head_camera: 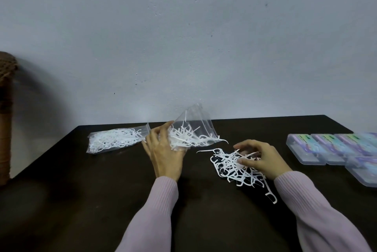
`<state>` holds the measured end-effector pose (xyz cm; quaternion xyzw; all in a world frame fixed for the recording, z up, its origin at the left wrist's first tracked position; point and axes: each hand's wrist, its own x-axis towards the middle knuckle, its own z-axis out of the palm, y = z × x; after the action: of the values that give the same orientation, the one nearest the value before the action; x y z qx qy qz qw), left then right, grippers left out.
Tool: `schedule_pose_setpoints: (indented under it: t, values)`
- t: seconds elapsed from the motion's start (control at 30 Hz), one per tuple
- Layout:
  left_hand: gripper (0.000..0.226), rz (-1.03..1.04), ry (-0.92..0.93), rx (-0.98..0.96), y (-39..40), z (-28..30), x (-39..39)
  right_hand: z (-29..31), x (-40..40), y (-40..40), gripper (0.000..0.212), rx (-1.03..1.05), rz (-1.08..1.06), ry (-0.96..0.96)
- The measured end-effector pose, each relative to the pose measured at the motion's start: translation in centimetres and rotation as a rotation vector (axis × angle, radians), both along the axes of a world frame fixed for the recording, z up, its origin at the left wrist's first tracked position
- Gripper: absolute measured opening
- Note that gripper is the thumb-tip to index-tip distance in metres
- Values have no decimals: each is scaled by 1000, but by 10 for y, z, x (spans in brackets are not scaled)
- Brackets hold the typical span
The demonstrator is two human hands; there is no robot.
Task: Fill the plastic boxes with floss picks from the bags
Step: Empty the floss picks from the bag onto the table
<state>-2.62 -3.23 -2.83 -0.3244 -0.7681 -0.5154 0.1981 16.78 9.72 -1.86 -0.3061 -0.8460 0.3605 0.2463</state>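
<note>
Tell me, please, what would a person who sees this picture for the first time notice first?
The eye goes first to the white pile of floss picks spilled on the dark table, with the right hand reaching into it. Just to its left, the left hand holds up a clear open bag with picks sliding out. A second bag lies behind it, and plastic boxes line the right edge.

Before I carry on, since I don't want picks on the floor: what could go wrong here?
The open bag, tipped in the left hand, still holds picks; more may spill out uncontrolled. The loose floss picks are tangled, so the right hand may drag extras along, and one stray pick already trails toward the near table edge. The plastic boxes look closed, so they will likely need opening first.
</note>
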Motion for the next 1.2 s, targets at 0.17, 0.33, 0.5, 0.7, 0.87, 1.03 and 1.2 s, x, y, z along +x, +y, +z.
schedule_pose_setpoints:
  t: [0.17, 0.33, 0.5, 0.7, 0.87, 1.03, 1.2]
  values:
    - [77, -40, 5, 11, 0, -1, 3, -1, -1, 3, 17, -6, -11, 168]
    - [77, -75, 4, -24, -1, 0, 7, 0, 1, 6, 25, -86, -18, 342]
    - [76, -105, 46, -16, -2, 1, 9, 5, 0, 0, 34, -95, -1, 413]
    - [73, -146, 132, -83, 1, -4, 10, 1, -3, -4, 35, -70, 25, 347]
    - [70, -155, 237, -101, 4, -8, 12, 4, -4, -10, 14, -189, 83, 461]
    - [73, -191, 283, -121, 6, -12, 14, 4, -8, -14, 16, -400, 220, 281]
    - [87, -243, 384, -230, 9, -16, 13, 2, -9, -9, 27, -447, 218, 177]
